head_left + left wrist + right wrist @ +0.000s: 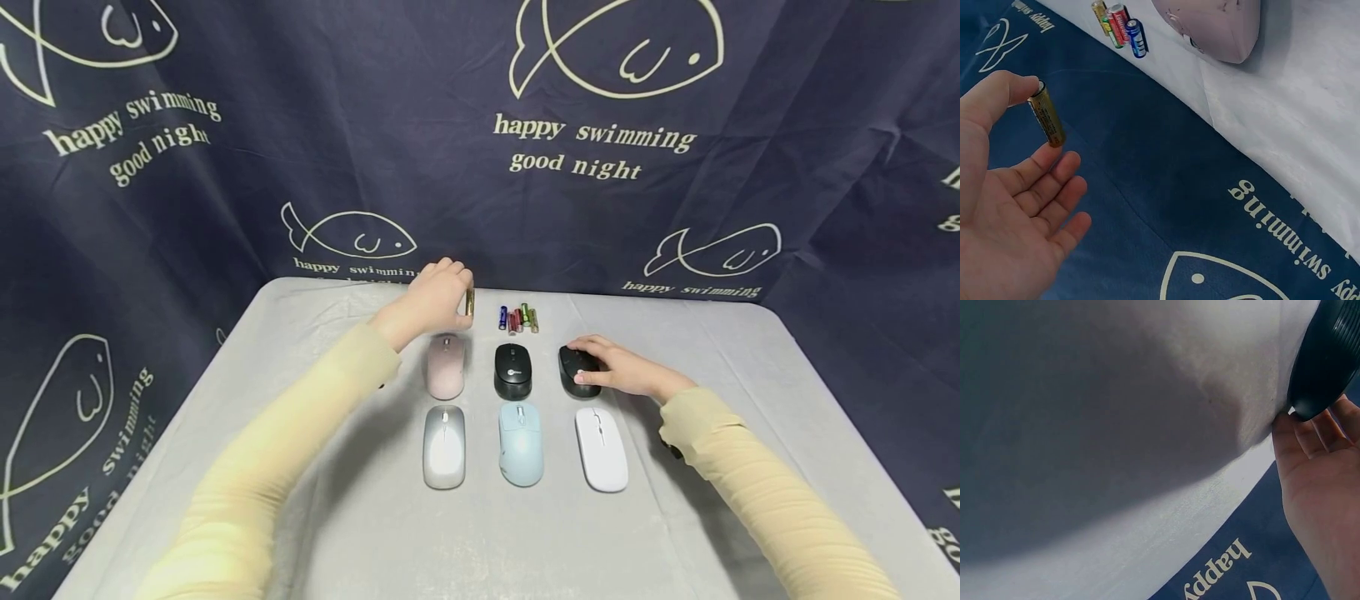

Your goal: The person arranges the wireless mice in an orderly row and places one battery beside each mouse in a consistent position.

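Observation:
Between thumb and a fingertip, my left hand (437, 293) pinches a gold battery (1047, 115) by its two ends, raised above the far left of the table. The pink mouse (446, 367) lies just below that hand in the head view. My right hand (621, 367) grips a black mouse (573, 372) at the right of the back row, fingers at its far end and thumb along its near side. Another black mouse (513, 371) sits in the middle of that row. Several blue, red, green and gold batteries (518, 318) lie in a small cluster behind it.
In the front row are a silver mouse (444, 447), a light blue mouse (521, 444) and a white mouse (602, 450). All lie on a pale cloth-covered table (480, 542). A dark blue curtain (450, 167) with fish prints hangs behind and at both sides.

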A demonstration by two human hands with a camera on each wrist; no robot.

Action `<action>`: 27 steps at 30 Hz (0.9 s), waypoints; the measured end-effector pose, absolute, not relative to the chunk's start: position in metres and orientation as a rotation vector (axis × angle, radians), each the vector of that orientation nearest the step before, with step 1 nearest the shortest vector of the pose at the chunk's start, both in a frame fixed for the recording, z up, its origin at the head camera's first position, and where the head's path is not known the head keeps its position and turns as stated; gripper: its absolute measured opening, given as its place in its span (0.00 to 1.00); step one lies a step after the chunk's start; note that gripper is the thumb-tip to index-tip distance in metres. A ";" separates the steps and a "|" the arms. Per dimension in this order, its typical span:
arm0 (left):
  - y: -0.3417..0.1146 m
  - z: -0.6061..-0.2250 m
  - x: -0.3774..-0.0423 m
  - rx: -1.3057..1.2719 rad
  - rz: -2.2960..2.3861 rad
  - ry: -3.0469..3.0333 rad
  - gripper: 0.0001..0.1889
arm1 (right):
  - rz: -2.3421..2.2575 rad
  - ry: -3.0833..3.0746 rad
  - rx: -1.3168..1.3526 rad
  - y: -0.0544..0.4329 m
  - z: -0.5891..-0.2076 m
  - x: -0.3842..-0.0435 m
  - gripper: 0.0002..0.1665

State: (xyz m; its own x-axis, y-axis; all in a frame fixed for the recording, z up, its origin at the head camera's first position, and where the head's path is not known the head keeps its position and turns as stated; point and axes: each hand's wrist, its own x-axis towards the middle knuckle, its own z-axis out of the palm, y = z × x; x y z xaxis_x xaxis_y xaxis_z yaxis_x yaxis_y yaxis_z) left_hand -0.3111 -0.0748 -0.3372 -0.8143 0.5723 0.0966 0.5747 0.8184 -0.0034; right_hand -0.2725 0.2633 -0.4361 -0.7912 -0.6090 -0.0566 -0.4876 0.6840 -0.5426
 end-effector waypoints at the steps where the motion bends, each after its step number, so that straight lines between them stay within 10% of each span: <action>1: -0.077 -0.337 -0.310 -0.916 -0.053 -2.906 0.23 | -0.763 2.664 -0.885 0.263 -0.436 -0.272 0.37; 27: -0.134 -0.361 -0.275 -0.888 -0.300 -2.898 0.25 | -0.790 2.652 -0.865 0.261 -0.433 -0.271 0.38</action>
State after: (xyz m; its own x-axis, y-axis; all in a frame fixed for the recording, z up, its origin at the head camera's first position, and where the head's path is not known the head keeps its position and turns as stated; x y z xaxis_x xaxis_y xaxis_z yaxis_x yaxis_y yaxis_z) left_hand -0.2751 -0.1339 -0.3613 -0.8258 0.5440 0.1486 0.5629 0.8111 0.1592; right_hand -0.2709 0.2607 -0.4335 -0.7953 -0.6033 -0.0595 -0.4725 0.6784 -0.5626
